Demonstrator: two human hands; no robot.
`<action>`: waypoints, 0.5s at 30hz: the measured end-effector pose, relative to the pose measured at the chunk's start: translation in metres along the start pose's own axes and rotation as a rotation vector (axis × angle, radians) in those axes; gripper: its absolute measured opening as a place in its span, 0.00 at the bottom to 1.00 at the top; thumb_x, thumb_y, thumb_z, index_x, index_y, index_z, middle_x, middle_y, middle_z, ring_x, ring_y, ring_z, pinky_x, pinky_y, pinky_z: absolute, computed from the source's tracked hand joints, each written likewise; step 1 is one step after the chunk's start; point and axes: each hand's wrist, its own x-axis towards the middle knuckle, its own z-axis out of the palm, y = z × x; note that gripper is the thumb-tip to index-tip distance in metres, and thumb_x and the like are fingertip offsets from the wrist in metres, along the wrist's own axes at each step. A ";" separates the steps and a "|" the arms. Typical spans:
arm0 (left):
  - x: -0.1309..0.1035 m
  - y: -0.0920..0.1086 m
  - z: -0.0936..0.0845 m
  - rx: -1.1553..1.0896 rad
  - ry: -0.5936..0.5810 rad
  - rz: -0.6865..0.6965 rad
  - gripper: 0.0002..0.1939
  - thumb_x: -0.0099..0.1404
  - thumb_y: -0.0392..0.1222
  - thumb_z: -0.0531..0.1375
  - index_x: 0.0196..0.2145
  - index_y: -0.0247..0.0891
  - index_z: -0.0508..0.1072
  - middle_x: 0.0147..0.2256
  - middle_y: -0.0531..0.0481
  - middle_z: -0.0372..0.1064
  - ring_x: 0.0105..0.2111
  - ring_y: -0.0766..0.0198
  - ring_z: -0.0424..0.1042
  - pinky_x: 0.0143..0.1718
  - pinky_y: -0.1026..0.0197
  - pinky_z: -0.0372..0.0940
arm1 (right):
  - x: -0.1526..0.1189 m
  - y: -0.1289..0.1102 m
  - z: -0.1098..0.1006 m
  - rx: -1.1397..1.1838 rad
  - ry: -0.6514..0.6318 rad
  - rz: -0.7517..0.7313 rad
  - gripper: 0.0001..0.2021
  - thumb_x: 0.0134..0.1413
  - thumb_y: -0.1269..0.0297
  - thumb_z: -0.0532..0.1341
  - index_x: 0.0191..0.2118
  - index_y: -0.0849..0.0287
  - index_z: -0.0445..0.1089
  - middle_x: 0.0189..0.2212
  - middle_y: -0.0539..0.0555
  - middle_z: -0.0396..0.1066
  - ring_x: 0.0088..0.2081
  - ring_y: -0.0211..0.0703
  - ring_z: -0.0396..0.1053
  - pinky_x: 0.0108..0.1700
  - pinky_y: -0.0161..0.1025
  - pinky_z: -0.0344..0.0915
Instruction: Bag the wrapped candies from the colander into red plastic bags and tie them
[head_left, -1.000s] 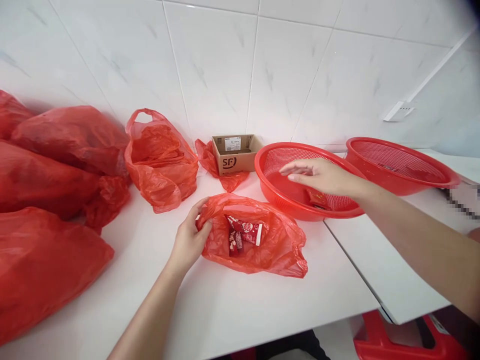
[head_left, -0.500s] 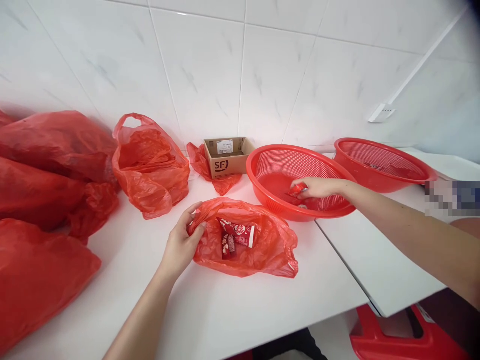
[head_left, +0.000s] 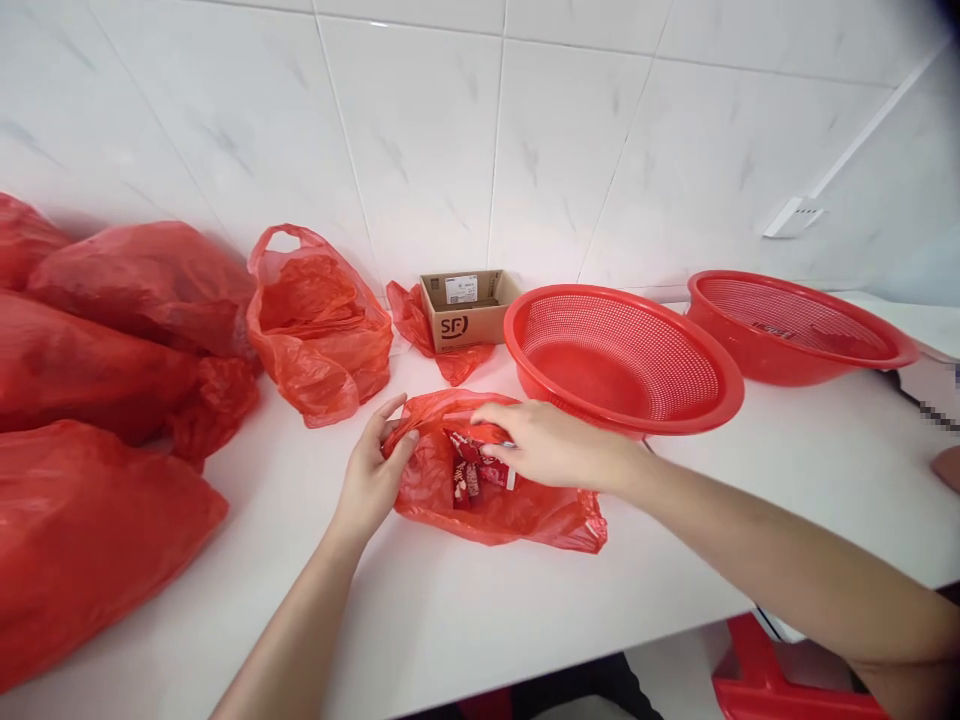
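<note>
A red plastic bag (head_left: pixel 555 510) lies with its mouth spread on the white table. Several red-and-white snack packets (head_left: pixel 463 482) rest inside it. My left hand (head_left: pixel 373 470) pinches the bag's left rim between thumb and fingers. Over the bag's mouth is my right hand (head_left: pixel 551 440), its fingers closed on a small red packet (head_left: pixel 491 433) that is mostly covered by them. The printing on that packet cannot be read. Just behind my right hand stands a red perforated basket (head_left: pixel 622 375).
Filled red bags (head_left: pixel 97 500) crowd the table's left side. A crumpled open red bag (head_left: pixel 322 320) and a small cardboard box (head_left: pixel 472 325) stand near the tiled wall. A second red basket (head_left: pixel 802 360) is at the right. Below the table edge is a red stool (head_left: pixel 780 685).
My right hand has moved left from inside the near basket to above the bag, carrying the red packet. My left hand keeps its hold on the rim. The view has shifted slightly.
</note>
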 end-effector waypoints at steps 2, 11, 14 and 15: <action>0.000 -0.001 0.000 0.004 0.008 0.010 0.29 0.64 0.52 0.58 0.61 0.45 0.60 0.42 0.47 0.72 0.42 0.57 0.72 0.47 0.53 0.64 | 0.011 0.002 0.027 -0.184 0.124 0.030 0.19 0.58 0.73 0.55 0.55 0.57 0.66 0.45 0.59 0.73 0.45 0.50 0.71 0.42 0.44 0.67; 0.001 -0.004 -0.001 0.058 0.036 0.095 0.28 0.66 0.52 0.56 0.60 0.44 0.60 0.39 0.48 0.72 0.41 0.58 0.71 0.48 0.53 0.64 | 0.025 0.025 0.046 -0.012 -0.025 -0.313 0.21 0.55 0.58 0.64 0.55 0.52 0.68 0.61 0.55 0.61 0.62 0.49 0.56 0.61 0.48 0.57; 0.001 -0.005 -0.002 0.075 0.046 0.095 0.27 0.65 0.50 0.57 0.60 0.44 0.60 0.41 0.48 0.73 0.43 0.58 0.72 0.48 0.54 0.63 | 0.022 0.031 0.040 -0.082 -0.030 -0.328 0.16 0.55 0.69 0.62 0.50 0.54 0.71 0.54 0.55 0.68 0.56 0.47 0.63 0.58 0.47 0.60; 0.001 -0.005 -0.002 0.078 0.050 0.086 0.27 0.65 0.50 0.57 0.60 0.44 0.60 0.41 0.48 0.73 0.43 0.58 0.72 0.47 0.55 0.64 | 0.020 0.033 0.038 -0.102 -0.037 -0.322 0.16 0.55 0.72 0.61 0.49 0.55 0.71 0.51 0.54 0.70 0.54 0.47 0.65 0.56 0.47 0.62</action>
